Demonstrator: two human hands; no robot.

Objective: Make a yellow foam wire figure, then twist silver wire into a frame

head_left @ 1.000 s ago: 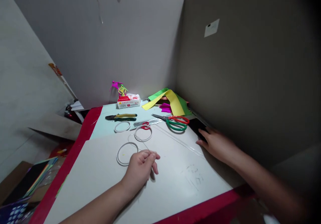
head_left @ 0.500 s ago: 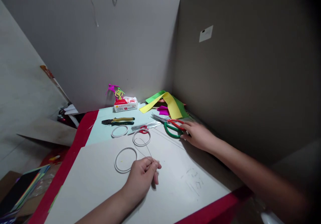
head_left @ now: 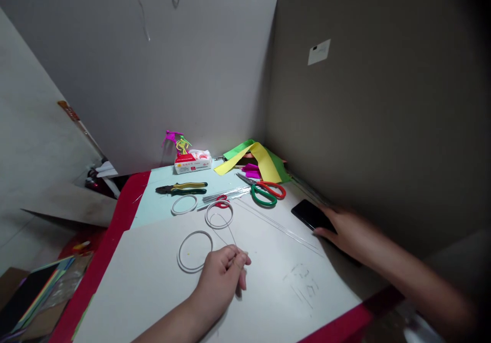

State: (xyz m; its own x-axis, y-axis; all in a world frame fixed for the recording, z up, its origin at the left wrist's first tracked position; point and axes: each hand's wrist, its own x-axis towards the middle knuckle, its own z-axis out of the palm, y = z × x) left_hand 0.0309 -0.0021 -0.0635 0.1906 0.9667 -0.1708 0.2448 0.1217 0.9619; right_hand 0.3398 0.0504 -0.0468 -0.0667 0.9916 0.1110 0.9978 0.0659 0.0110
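My left hand (head_left: pixel 226 271) is closed in a pinch on a thin wire (head_left: pixel 231 230), whose bent loop rises over a white tape roll (head_left: pixel 207 215). Another white roll (head_left: pixel 179 261) lies just left of that hand. At the table's right side, my right hand (head_left: pixel 337 228) grips a black phone (head_left: pixel 307 212), thumb along its near edge; the other fingers are mostly hidden. Farther back rest large scissors (head_left: pixel 264 193) with one red and one green handle. Straight loose wires (head_left: pixel 284 228) run across the white sheet between the hands.
Pliers (head_left: pixel 182 187), a third white roll (head_left: pixel 184 204), a wire bundle (head_left: pixel 226 195) and small red scissors (head_left: pixel 222 201) lie toward the back. Behind them are a tissue pack (head_left: pixel 193 165), wire figures (head_left: pixel 180 142) and coloured paper strips (head_left: pixel 264 161). Grey panels (head_left: pixel 364 102) rise at the back and right.
My right hand has let go of the red-and-green scissors and moved toward me and right, onto the black phone. The scissors stay on the table. My left hand keeps its pinch on the wire.
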